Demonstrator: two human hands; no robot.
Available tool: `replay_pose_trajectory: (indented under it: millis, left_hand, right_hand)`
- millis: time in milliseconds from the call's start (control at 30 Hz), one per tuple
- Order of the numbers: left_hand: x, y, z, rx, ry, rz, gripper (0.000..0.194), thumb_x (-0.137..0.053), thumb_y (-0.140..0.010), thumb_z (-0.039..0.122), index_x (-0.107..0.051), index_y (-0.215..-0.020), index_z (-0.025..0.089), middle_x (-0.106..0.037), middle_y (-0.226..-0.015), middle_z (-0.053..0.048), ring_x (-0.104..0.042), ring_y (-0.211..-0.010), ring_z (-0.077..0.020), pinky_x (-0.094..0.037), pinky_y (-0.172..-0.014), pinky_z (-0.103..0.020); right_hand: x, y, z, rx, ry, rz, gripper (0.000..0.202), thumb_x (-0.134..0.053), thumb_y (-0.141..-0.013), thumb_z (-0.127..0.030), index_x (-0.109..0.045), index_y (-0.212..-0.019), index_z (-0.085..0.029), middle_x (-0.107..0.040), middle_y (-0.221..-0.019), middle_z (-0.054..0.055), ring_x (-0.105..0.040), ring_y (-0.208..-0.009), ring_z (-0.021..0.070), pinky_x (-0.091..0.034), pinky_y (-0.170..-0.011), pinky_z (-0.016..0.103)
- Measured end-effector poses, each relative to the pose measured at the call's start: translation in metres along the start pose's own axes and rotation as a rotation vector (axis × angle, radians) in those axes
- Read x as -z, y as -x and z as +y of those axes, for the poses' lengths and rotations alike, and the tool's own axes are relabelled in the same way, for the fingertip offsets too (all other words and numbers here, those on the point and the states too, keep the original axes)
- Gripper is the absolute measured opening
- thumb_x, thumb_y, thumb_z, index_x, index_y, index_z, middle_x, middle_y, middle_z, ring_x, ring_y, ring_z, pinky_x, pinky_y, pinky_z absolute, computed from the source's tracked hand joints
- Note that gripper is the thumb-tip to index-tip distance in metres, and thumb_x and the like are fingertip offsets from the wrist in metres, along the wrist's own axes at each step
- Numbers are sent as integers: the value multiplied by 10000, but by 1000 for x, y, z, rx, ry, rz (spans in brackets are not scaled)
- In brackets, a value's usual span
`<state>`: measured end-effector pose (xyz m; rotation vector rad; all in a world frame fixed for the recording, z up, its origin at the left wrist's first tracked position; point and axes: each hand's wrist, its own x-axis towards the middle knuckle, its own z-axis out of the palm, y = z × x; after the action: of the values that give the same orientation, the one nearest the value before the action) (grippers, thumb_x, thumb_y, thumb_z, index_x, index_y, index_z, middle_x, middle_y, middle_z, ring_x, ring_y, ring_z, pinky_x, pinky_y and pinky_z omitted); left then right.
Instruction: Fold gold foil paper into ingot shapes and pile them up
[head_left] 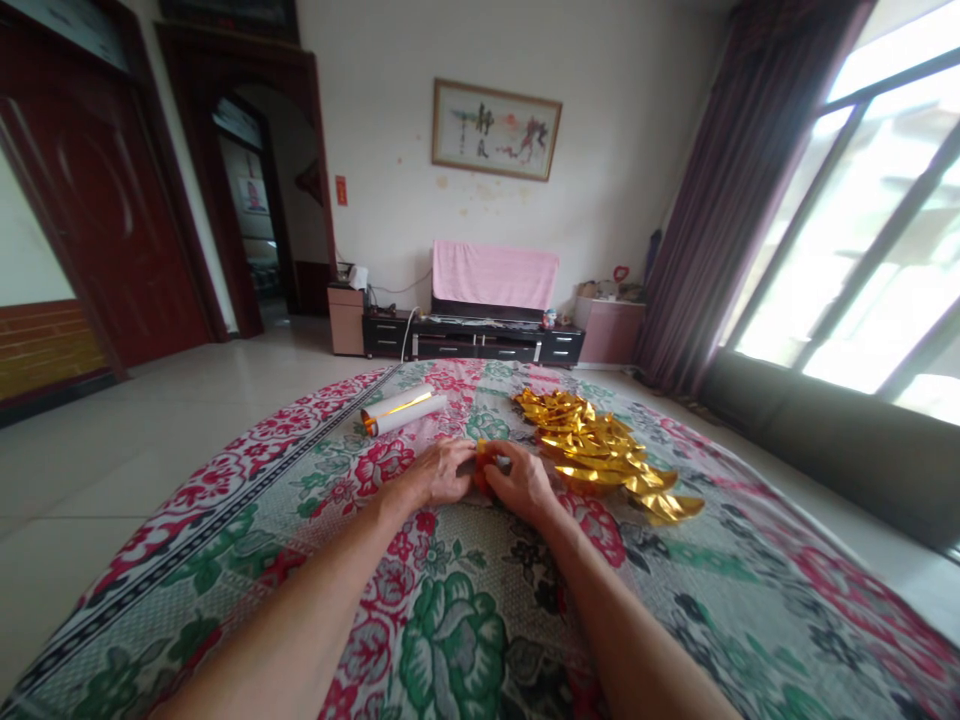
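Between my two hands is a small piece of gold foil paper [481, 458], held low over the flowered cloth. My left hand [448, 470] grips its left side with bent fingers. On the other side, my right hand [519, 480] is closed on it with thumb and fingers curled. Most of the piece is hidden by my fingers, so its exact fold cannot be made out. To the right lies a pile of folded gold foil ingots [600, 445], shiny and boat-shaped. Beyond my left hand rests a loose roll of gold foil sheets [405, 410] with a white outer side.
A flowered tablecloth [450, 650] in red, green and white covers the rounded table. Across the tiled floor [300, 350] stands a low black cabinet [457, 345] below a pink cloth [495, 272]. A curtain [697, 200] hangs beside the window at right.
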<state>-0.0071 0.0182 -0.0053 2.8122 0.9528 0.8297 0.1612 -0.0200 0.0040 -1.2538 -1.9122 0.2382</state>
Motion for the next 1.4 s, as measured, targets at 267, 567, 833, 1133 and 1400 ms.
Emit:
replay_pose_trajectory:
  millis: [267, 567, 833, 1133, 1400]
  left_hand:
    - [-6, 2, -6, 92, -6, 24, 356, -506, -722, 186, -599, -1064, 153, -605, -1128, -83, -533, -1062, -205, -381, -982, -357]
    - [1, -3, 7, 112, 86, 131, 358, -488, -752, 162, -566, -1101, 149, -576, -1163, -88, -510, -1096, -176, -385, -984, -314]
    - [-1, 3, 9, 37, 57, -48, 372, -499, -774, 222, -542, -1142, 182, -551, -1200, -74, -481, -1131, -185, -364, -998, -344]
    - [-12, 7, 5, 107, -61, -66, 401, -465, -798, 278, -508, -1184, 179, -454, -1310, -104, -394, -1219, -215, -324, -1015, -401]
    - [-7, 8, 13, 115, -107, -80, 388, -439, -818, 292, -494, -1183, 175, -464, -1299, -97, -385, -1223, -211, -301, -1028, -403]
  right_hand:
    - [5, 2, -3, 107, 36, -100, 196, -493, -638, -106, -637, -725, -206, -633, -783, 10, -556, -779, 153, -420, -753, 256]
    - [2, 4, 0, 160, 40, -92, 222, -493, -644, -90, -661, -735, -202, -650, -871, 26, -562, -827, 154, -413, -806, 271]
    - [-4, 4, 6, 141, 49, -34, 239, -485, -690, -102, -667, -813, -195, -659, -872, 38, -569, -854, 165, -422, -828, 290]
    - [-2, 12, 3, 101, 207, -66, 189, -455, -774, -153, -603, -882, -202, -617, -947, 42, -520, -941, 169, -374, -865, 295]
    - [7, 22, -6, 22, 343, -188, 249, -358, -862, -285, -522, -1047, -252, -566, -1118, 37, -455, -1036, 207, -346, -860, 390]
